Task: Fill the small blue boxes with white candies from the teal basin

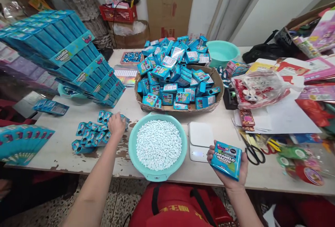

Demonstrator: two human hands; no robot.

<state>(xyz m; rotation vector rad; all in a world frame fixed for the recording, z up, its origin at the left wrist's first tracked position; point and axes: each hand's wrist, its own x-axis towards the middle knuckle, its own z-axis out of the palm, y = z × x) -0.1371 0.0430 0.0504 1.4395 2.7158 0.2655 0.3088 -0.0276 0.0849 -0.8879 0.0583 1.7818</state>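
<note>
My right hand [230,164] is closed round a flat blue candy box [226,160] whose front reads "Caramelo Macizo". It is held over the table's front edge, right of the white scale [201,138]. To the left, my left hand [117,125] reaches onto a group of small blue boxes [90,136], several with round openings. Its fingertips are at a box on the far side, and whether they grip it I cannot tell. Between my arms stands a turquoise basin [132,143] full of small pale candies [158,145].
A cardboard tray [157,109] heaped with blue boxes stands behind the basin. At the left rises a tall stack of boxes [75,56], with fanned flat cartons [23,141] nearby. Scissors [253,152], tape rolls [295,153] and a plastic bag [267,87] lie at the right.
</note>
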